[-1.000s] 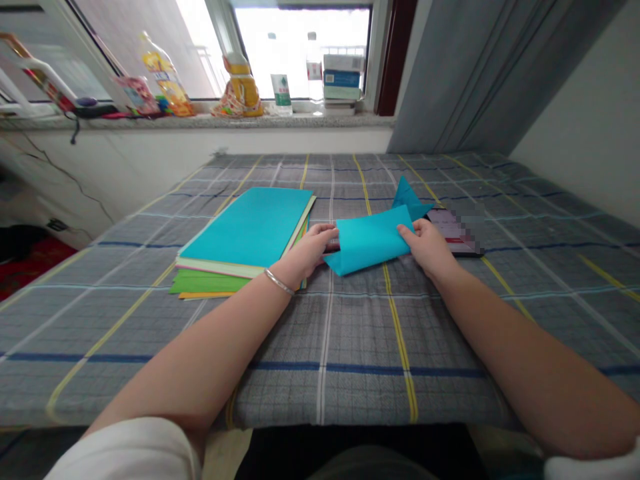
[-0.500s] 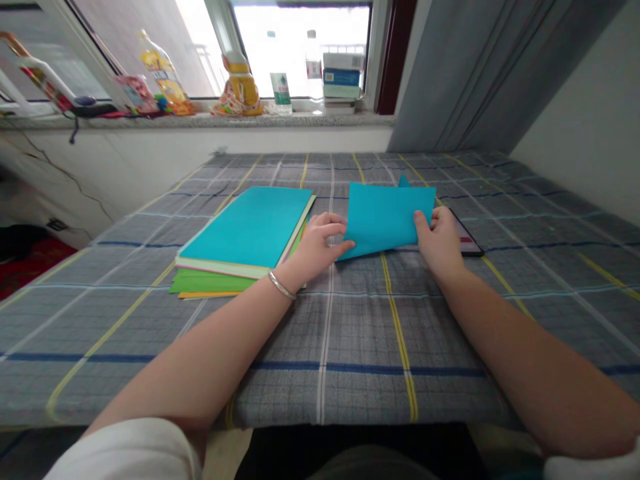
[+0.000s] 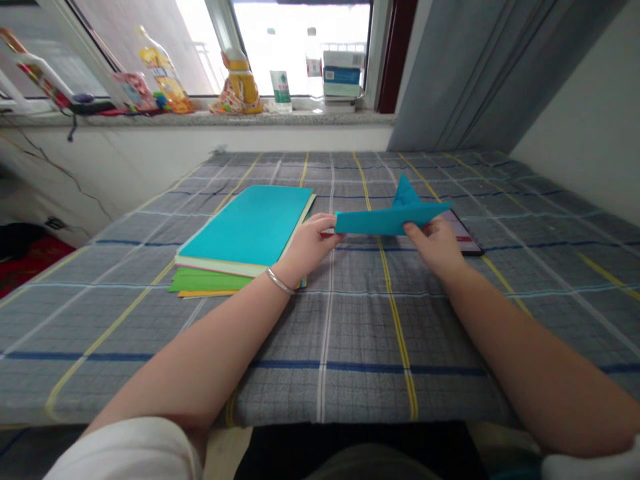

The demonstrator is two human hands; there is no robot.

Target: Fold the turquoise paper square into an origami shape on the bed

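Paper (image 3: 373, 222) pinched, grips nearly closed: left hand (image 3: 310, 248) 9 o'clock, right hand (image 3: 441, 248) 4 o'clock | presumably light, creasable (flimsy, too) | best held by edges

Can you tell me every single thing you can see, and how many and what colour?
Held paper: one, blue, between both hands
Folded paper: one, blue, behind the held paper, partly hidden
Paper stack: one, blue on top with pale, green and orange edges below, at left
Phone: one, black rim, beyond the right hand
Checked cloth: one, grey with coloured stripes, under the papers
Bottles: at least four, yellow-orange or clear, on the windowsill
Boxes: a small pile, blue and white, on the windowsill
Curtain: one, grey, right of the window
Bracelet: one, silver, left wrist
Hands: two, left hand and right hand, bare, at the held paper
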